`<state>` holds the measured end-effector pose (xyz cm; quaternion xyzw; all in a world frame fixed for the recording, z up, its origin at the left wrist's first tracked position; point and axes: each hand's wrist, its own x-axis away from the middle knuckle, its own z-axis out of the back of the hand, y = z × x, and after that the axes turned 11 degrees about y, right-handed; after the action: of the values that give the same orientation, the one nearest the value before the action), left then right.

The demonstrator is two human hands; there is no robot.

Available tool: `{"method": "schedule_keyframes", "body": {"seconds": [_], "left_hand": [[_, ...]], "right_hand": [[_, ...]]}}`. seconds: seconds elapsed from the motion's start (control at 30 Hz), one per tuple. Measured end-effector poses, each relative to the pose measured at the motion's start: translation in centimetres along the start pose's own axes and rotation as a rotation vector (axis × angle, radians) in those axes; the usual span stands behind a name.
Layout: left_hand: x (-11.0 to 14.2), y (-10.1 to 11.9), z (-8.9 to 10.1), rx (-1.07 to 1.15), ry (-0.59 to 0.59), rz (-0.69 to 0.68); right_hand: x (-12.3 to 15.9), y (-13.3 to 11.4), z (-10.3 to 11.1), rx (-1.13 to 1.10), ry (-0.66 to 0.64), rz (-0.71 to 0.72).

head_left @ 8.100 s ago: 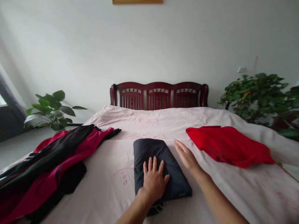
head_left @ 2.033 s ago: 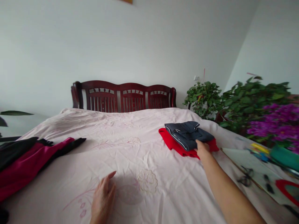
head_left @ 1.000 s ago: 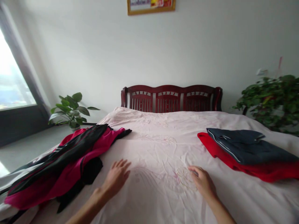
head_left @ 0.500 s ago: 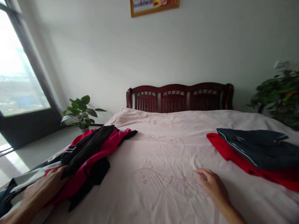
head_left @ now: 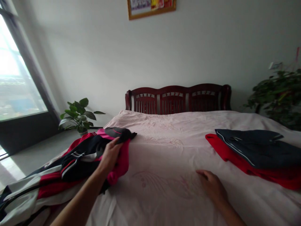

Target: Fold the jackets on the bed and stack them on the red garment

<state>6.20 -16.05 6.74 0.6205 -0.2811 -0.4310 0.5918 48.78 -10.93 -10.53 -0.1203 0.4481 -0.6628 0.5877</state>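
My left hand [head_left: 111,156] is closed on a pink and black garment [head_left: 122,160], lifting part of it at the right end of a loose clothes pile. Its exact kind I cannot make out. Under and left of it lies a navy, red and white jacket [head_left: 49,185], spread unfolded. My right hand [head_left: 213,185] rests low over the pale pink bedsheet [head_left: 160,163], fingers loosely stretched, holding nothing. To its right sit folded clothes: a dark navy garment [head_left: 256,149] with white piping on top of a red garment [head_left: 225,150].
A dark wooden headboard [head_left: 174,99] closes off the far end of the bed. Potted plants stand on both sides, one at left [head_left: 81,114] and a larger leafy one [head_left: 279,97] at right. A glass door [head_left: 21,78] is at far left; a framed picture [head_left: 152,14] hangs above.
My left hand has moved right and away from me, gathering the pink and black garment and uncovering the jacket beneath. My right hand stays nearly in place.
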Motion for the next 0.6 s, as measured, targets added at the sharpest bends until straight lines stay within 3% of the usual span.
{"method": "schedule_keyframes", "body": {"seconds": [0.07, 0.1, 0.17, 0.2, 0.23, 0.27, 0.3, 0.4, 0.47, 0.6], "left_hand": [[2.9, -0.8, -4.3, -0.047, -0.215, -0.028], [4.4, -1.3, -5.8, -0.132, -0.428, -0.118], [7.1, -2.0, -7.7, -0.255, -0.859, -0.335], [8.1, -2.4, -8.1, -0.305, -0.997, -0.436], [8.7, -2.8, -8.2, -0.348, -1.049, -0.508], [8.9, -3.3, -8.0, -0.398, -1.012, -0.555], [8.7, -3.9, -7.7, -0.464, -0.902, -0.581], [6.7, -6.8, -5.9, -0.772, -0.452, -0.592], [5.1, -9.1, -4.4, -1.000, -0.256, -0.511], [3.5, -13.1, -2.0, -1.244, -0.166, -0.259]], "right_hand": [[0.1, 0.2, 0.1, -0.048, 0.011, -0.027], [0.1, 0.3, 0.1, -0.071, 0.029, -0.041], [0.3, 0.6, 0.1, -0.111, 0.080, -0.067], [0.4, 0.8, 0.1, -0.129, 0.104, -0.076], [0.4, 0.9, 0.1, -0.145, 0.122, -0.084], [0.5, 0.9, 0.1, -0.162, 0.127, -0.090], [0.6, 0.9, 0.1, -0.182, 0.122, -0.092], [0.7, 0.8, -0.1, -0.233, 0.086, -0.082], [0.8, 0.6, -0.2, -0.243, 0.064, -0.064], [1.0, -0.1, -0.2, -0.232, 0.036, -0.033]]}}
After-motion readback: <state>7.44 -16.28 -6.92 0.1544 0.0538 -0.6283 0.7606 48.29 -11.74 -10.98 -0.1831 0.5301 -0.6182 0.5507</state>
